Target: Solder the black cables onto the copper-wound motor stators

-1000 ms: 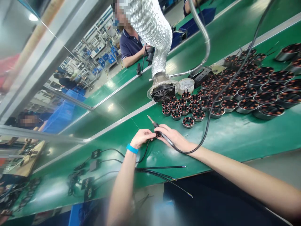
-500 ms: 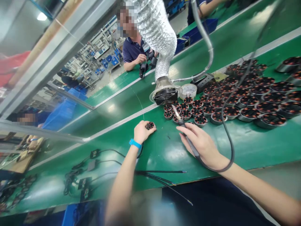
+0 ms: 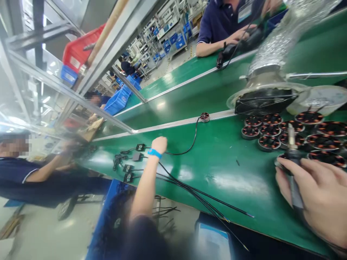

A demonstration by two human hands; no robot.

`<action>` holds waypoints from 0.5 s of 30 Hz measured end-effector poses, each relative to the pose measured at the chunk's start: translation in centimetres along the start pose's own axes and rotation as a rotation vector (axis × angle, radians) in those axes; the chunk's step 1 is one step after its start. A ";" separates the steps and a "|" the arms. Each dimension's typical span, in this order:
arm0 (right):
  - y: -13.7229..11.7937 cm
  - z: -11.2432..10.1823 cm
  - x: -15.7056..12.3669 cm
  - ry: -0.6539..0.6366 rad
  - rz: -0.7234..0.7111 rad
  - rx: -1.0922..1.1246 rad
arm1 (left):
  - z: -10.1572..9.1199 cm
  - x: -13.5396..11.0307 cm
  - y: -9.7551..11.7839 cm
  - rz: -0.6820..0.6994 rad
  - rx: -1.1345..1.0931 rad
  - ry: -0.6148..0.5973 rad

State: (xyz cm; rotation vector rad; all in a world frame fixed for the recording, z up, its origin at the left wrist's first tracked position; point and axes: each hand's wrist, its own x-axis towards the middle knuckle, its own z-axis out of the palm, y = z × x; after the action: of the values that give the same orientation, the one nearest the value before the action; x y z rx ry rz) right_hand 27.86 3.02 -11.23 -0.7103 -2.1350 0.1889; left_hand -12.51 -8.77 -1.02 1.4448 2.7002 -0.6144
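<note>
My right hand (image 3: 317, 195) is wrapped round a soldering iron (image 3: 293, 180), its tip pointing up and away over the near motor stators. One stator (image 3: 279, 159) lies partly hidden by the fingertips; whether they touch it I cannot tell. My left hand (image 3: 159, 145), with a blue wristband (image 3: 154, 153), is closed above the black cables, its fingers curled out of sight. A single wired stator (image 3: 205, 117) rests on the metal rail, and its black cable (image 3: 193, 142) runs back to my left hand. Several small black boxes (image 3: 137, 156) with cables lie left of that hand.
Stators with copper windings (image 3: 269, 142) crowd the right side of the green bench (image 3: 200, 169). Behind them hangs a fan hood (image 3: 267, 99) on a foil duct (image 3: 279, 47). Loose cable ends (image 3: 217, 206) point toward the front edge. Co-workers sit across (image 3: 217, 25) and at left (image 3: 40, 169).
The stator has left my left hand and now lies on the rail. That hand has moved left to the cables. The soldering iron stays in my right hand; the view has swung left.
</note>
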 end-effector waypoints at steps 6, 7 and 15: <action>0.0 0.1 0.5 0.072 -0.027 -0.216 | 4.6 -3.2 -5.7 -0.104 0.117 -0.038; 0.2 0.2 0.4 0.054 -0.023 -0.224 | 4.8 -3.1 -6.2 -0.115 0.121 -0.032; -0.6 0.0 -0.5 0.015 0.092 -0.123 | 3.1 -1.7 -9.4 -0.278 0.113 0.063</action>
State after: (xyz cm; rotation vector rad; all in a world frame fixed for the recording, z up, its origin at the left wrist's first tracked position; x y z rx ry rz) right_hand 27.86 2.30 -11.34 -0.8800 -2.1152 0.1023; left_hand -19.63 -15.88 -0.41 1.1332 2.9884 -0.7573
